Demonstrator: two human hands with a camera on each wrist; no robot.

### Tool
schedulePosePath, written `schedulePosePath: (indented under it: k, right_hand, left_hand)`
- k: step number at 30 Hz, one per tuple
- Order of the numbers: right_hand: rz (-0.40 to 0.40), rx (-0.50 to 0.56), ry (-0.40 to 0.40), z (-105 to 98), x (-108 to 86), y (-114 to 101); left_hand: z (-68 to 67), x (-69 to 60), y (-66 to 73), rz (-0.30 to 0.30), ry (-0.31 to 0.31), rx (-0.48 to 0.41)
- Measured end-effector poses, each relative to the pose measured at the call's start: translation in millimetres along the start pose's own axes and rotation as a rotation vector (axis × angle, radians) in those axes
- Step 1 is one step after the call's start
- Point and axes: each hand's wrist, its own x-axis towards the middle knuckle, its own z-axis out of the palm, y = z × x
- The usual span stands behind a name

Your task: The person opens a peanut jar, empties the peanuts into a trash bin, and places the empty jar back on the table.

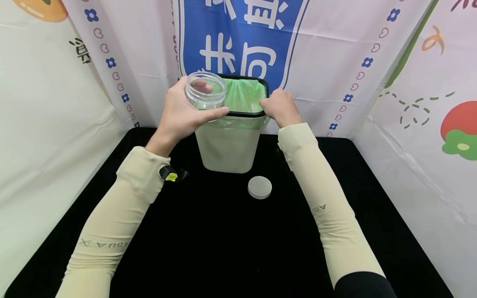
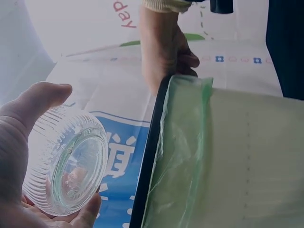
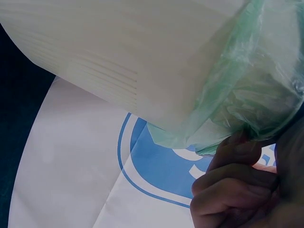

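My left hand [image 1: 182, 108] grips a clear, open-mouthed jar [image 1: 205, 99], its thumb along the near side, by the left part of the bin's rim. In the left wrist view the ribbed wall and round base of the jar [image 2: 71, 161] show between thumb and fingers. A pale trash bin [image 1: 229, 147] with a black rim stands at the back, lined with a green bag [image 1: 244, 95]. My right hand [image 1: 281, 106] grips the bin's right rim; in the right wrist view its curled fingers [image 3: 232, 187] meet the folded edge of the bag [image 3: 228, 104].
A round whitish lid [image 1: 259, 187] lies on the black tabletop [image 1: 208, 240], in front of the bin. Printed cloth walls [image 1: 328, 49] enclose the table at the back and sides. A black and yellow device [image 1: 170, 174] is at the left cuff.
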Motion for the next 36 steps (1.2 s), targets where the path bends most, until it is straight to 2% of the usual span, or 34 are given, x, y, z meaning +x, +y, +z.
schedulePosePath:
  k: [17,26,36]
  right_hand:
    - [-0.004,0.011,0.007,1.8,-1.2,0.4]
    - [-0.008,0.005,0.023,0.5,-0.7,0.8]
    - [-0.003,0.007,0.000,-0.3,-1.5,0.1]
  left_hand:
    - [14.0,-28.1,-12.7,0.024,-0.037,-0.114]
    - [23.8,-41.8,-20.1,0.010,-0.071,-0.172]
    - [33.7,-57.4,-33.2,-0.016,-0.131,-0.157]
